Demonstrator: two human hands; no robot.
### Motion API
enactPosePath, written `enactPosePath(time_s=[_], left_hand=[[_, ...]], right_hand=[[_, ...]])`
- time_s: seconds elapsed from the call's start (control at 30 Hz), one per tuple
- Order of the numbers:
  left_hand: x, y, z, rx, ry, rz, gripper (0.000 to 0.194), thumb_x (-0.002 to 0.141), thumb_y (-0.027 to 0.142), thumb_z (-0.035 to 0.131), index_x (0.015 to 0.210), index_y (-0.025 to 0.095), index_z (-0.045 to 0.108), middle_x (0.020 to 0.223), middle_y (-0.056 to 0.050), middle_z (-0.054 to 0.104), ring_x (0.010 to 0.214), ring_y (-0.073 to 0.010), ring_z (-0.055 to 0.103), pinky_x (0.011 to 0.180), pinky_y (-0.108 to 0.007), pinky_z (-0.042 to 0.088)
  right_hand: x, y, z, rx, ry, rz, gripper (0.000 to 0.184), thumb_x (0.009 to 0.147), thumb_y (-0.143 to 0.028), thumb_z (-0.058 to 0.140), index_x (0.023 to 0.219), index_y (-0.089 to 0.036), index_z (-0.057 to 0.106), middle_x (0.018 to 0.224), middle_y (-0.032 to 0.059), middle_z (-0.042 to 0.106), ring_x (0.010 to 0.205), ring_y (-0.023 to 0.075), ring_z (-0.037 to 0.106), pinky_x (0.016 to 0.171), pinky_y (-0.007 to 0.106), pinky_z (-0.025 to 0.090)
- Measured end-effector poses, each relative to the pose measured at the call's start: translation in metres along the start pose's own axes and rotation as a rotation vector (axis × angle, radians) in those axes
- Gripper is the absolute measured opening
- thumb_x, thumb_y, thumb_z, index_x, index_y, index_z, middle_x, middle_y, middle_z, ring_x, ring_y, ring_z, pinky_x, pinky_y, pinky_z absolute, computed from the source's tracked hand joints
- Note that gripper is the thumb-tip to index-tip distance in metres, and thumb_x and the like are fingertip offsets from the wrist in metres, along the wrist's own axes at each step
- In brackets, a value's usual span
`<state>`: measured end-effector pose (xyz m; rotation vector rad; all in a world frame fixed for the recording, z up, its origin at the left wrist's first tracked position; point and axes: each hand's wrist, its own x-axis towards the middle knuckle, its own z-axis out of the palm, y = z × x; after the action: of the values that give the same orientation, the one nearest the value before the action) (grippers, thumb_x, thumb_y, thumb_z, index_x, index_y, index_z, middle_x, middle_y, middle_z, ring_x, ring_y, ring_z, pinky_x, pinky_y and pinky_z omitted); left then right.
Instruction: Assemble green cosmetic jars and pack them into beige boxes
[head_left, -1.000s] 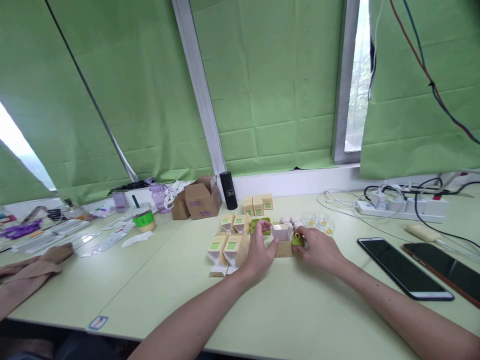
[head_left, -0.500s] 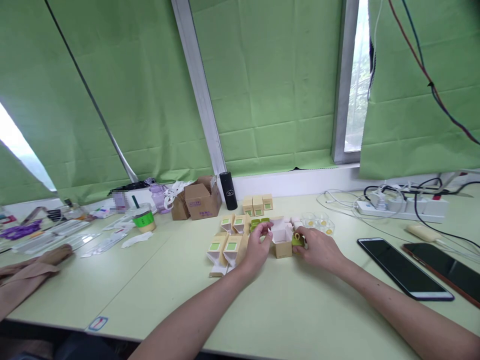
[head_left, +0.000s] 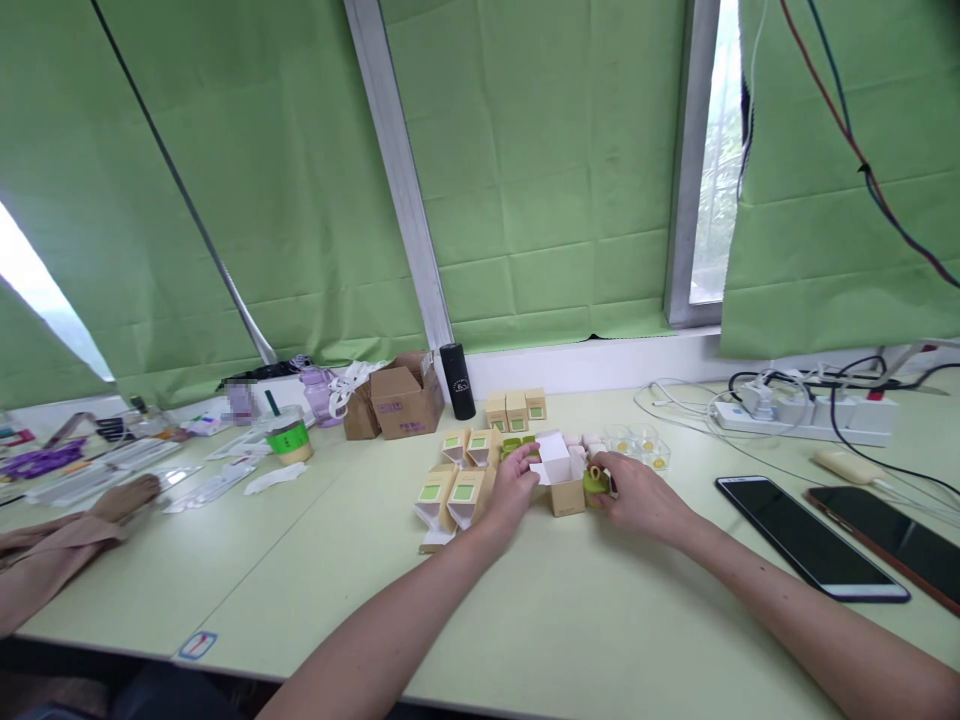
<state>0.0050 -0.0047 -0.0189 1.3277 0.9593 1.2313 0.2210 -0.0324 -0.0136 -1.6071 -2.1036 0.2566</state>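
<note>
A small kraft cardboard box stands upright at the middle of the table, its white lid flap raised and the top open. My left hand is at the box's left side, fingers closed on the edge of the flaps. Just right of the box, my right hand grips a small green piece with a pale ring on top; fingers cover part of it. Behind the box sit pale pink pieces and more green pieces, partly hidden by my left hand.
Open-flapped kraft boxes stand left of my left hand, closed ones behind. Clear cups with yellow centres lie right. Two phones, a power strip, a black bottle and a drink cup surround. Another person's hand rests far left.
The box's lid flap has swung up and back, showing its white inside. My left hand shifted slightly left. The right hand still holds the green piece, now tilted a little.
</note>
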Motion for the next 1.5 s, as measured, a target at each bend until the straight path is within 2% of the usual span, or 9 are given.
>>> enactPosePath(time_s=[0.17,0.27,0.5,0.63,0.73,0.9,1.03,1.2,1.5], left_hand=[[-0.001,0.0,-0.002,0.016,-0.003,-0.013,0.06,0.069,0.006,0.056,0.128,0.015,0.063,0.109,-0.01,0.076,0.097,-0.0223,0.071,0.082,-0.032,0.055],[0.0,0.001,-0.002,0.021,-0.006,-0.013,0.061,0.067,0.005,0.056,0.128,0.014,0.064,0.106,-0.01,0.077,0.094,-0.022,0.071,0.081,-0.033,0.054],[-0.002,0.005,-0.001,-0.01,-0.02,-0.005,0.06,0.065,0.005,0.057,0.123,0.013,0.066,0.102,-0.011,0.078,0.093,-0.0233,0.072,0.085,-0.035,0.054],[-0.004,0.006,-0.001,0.001,-0.051,0.005,0.06,0.065,0.006,0.058,0.124,0.012,0.066,0.105,-0.013,0.077,0.094,-0.0239,0.072,0.084,-0.035,0.054],[-0.007,0.008,0.001,-0.011,-0.085,0.004,0.061,0.064,0.007,0.058,0.124,0.012,0.065,0.107,-0.014,0.077,0.096,-0.0254,0.072,0.083,-0.035,0.054],[-0.011,0.008,0.002,-0.008,-0.123,0.034,0.061,0.064,0.008,0.058,0.124,0.012,0.066,0.112,-0.015,0.076,0.104,-0.0269,0.071,0.085,-0.035,0.054],[-0.011,0.004,0.0,-0.007,-0.124,0.038,0.063,0.065,0.007,0.059,0.127,0.013,0.065,0.118,-0.015,0.074,0.108,-0.0271,0.07,0.085,-0.034,0.054],[-0.01,0.002,0.0,0.002,-0.13,0.027,0.064,0.065,0.007,0.058,0.128,0.011,0.064,0.113,-0.015,0.075,0.093,-0.0233,0.072,0.084,-0.033,0.054],[-0.01,0.006,0.002,-0.029,-0.131,0.016,0.062,0.063,0.008,0.057,0.125,0.009,0.065,0.106,-0.013,0.076,0.079,-0.0182,0.069,0.079,-0.032,0.052]], right_hand=[[0.0,0.0,-0.003,0.023,-0.002,-0.013,0.025,0.081,-0.014,0.063,0.105,-0.02,0.064,0.099,0.0062,0.073,0.082,0.0214,0.067,0.069,0.028,0.041],[0.002,0.004,-0.004,0.038,0.054,-0.004,0.024,0.082,-0.015,0.063,0.105,-0.021,0.065,0.094,0.0053,0.073,0.083,0.0225,0.068,0.071,0.03,0.044],[0.006,0.011,-0.008,0.386,0.471,-0.034,0.035,0.089,-0.033,0.064,0.122,-0.023,0.06,0.117,0.0098,0.071,0.098,0.0255,0.069,0.071,0.035,0.058],[0.002,0.002,-0.013,0.54,0.593,-0.104,0.042,0.092,-0.043,0.065,0.128,-0.024,0.06,0.117,0.0098,0.071,0.104,0.0266,0.067,0.073,0.037,0.062],[-0.002,-0.005,-0.013,0.63,0.57,-0.177,0.042,0.094,-0.045,0.063,0.132,-0.026,0.058,0.122,0.0103,0.068,0.108,0.0266,0.066,0.072,0.037,0.063],[-0.007,-0.014,-0.009,0.654,0.432,-0.263,0.04,0.1,-0.041,0.058,0.137,-0.028,0.055,0.127,0.0105,0.066,0.106,0.025,0.066,0.067,0.033,0.063],[-0.008,-0.013,-0.005,0.547,0.395,-0.328,0.038,0.101,-0.038,0.056,0.138,-0.028,0.053,0.13,0.0105,0.066,0.103,0.0242,0.068,0.066,0.032,0.061],[-0.005,-0.005,-0.004,0.4,0.404,-0.364,0.038,0.102,-0.038,0.052,0.139,-0.028,0.049,0.134,0.0114,0.065,0.091,0.0227,0.07,0.062,0.033,0.059],[-0.007,-0.002,-0.005,0.174,0.359,-0.398,0.034,0.104,-0.034,0.045,0.137,-0.026,0.047,0.118,0.008,0.072,0.079,0.021,0.071,0.068,0.035,0.054]])
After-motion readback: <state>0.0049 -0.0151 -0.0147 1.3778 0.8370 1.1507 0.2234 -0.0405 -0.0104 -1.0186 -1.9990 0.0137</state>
